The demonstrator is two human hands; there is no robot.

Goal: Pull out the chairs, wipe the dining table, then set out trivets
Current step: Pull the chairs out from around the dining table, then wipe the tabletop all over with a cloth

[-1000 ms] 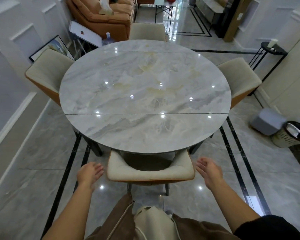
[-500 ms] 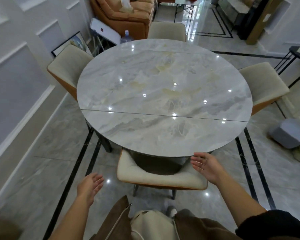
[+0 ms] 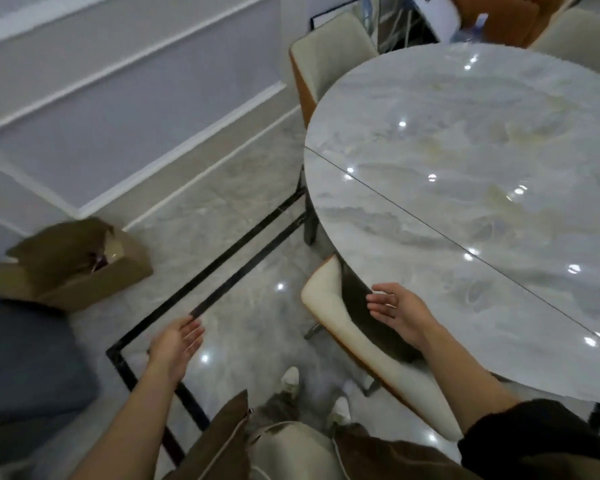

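Both hands hold nothing: my right hand (image 3: 400, 311) spread loosely, my left hand (image 3: 177, 341) open above the floor (image 3: 243, 237). Pulling the chair (image 3: 326, 299) by one side only could swing it so its back knocks the table (image 3: 465, 168) edge, or its legs scrape the glossy floor. The chair is tucked under the table, its cream back just beneath my right fingertips (image 3: 373, 300), well to the right of my left hand.
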